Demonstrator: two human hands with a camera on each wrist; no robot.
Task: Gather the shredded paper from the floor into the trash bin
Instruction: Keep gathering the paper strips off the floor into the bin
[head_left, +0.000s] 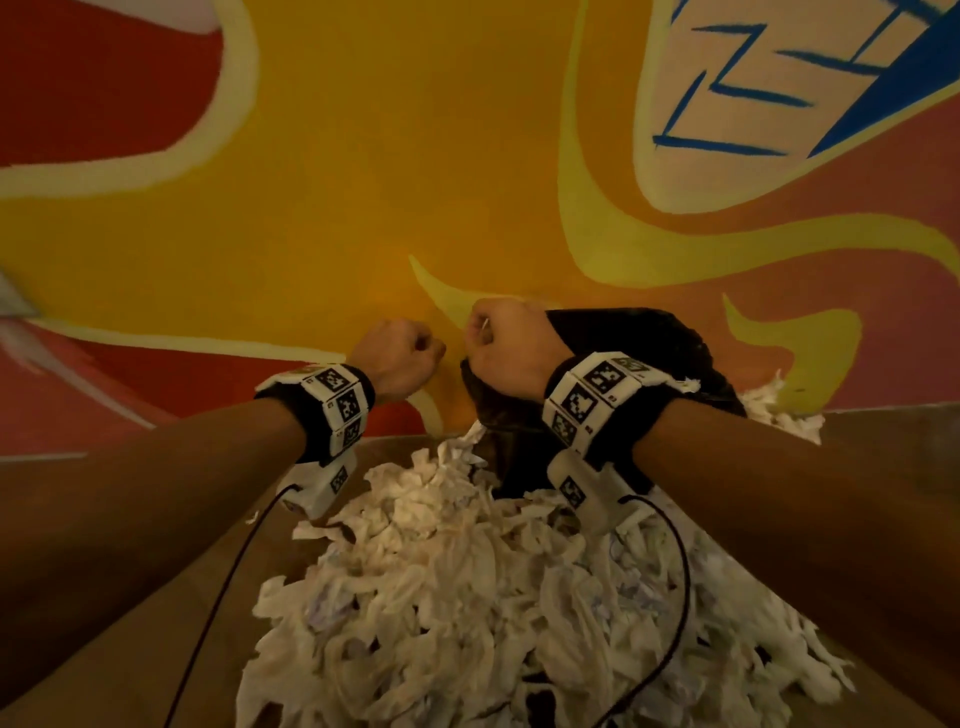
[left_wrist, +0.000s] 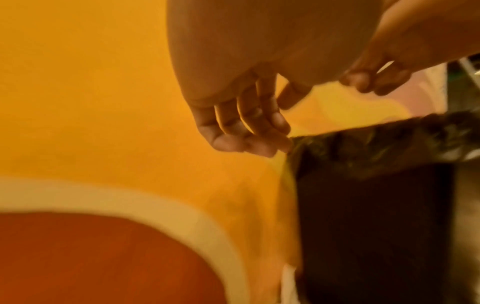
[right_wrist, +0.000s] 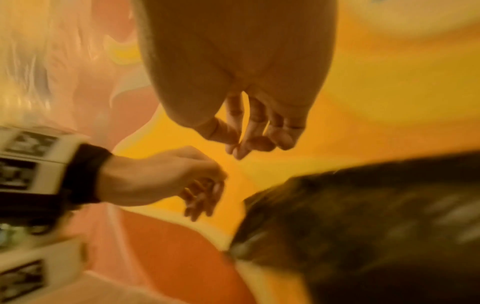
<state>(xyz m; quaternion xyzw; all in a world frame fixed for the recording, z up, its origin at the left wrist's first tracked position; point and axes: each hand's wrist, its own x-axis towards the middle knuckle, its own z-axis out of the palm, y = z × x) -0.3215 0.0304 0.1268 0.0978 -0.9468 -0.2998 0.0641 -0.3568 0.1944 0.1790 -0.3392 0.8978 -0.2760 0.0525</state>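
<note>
A big heap of pale shredded paper (head_left: 467, 597) lies on the brown floor below my forearms. Behind it, against the painted wall, stands the trash bin (head_left: 649, 338) lined with a black bag (left_wrist: 363, 148). My left hand (head_left: 410, 353) hangs just left of the bin's rim, its fingers (left_wrist: 249, 131) loosely curled and holding nothing. My right hand (head_left: 493, 338) hovers over the bin's left edge with thumb and forefinger meeting (right_wrist: 241, 142). A thin pale shred (head_left: 485, 325) shows at that pinch. The bin's inside is hidden.
A wall painted orange, yellow and red (head_left: 363, 156) rises close behind the bin. More shreds (head_left: 779, 410) lie to the bin's right. Black cables (head_left: 218, 597) trail from both wrist bands over the floor.
</note>
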